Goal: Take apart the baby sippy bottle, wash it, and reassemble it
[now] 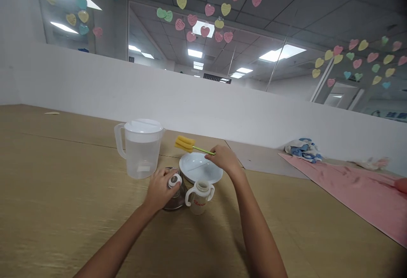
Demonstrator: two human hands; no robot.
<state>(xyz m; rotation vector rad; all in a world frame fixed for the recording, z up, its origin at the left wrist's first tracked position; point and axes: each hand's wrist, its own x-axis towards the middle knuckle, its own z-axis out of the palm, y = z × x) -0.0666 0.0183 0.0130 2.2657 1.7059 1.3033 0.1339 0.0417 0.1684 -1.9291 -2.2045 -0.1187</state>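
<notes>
My left hand is closed around a small white bottle cap, held over a clear glass bowl. My right hand pinches the green stick of a yellow sponge brush, whose sponge end points left above a white bowl. A small baby bottle with two handles stands uncapped just in front of the white bowl, between my two hands.
A clear plastic pitcher with a white lid stands left of the bowls on the wooden table. A pink cloth covers the table's right side, with a blue-white rag at its far end. A white partition closes the back.
</notes>
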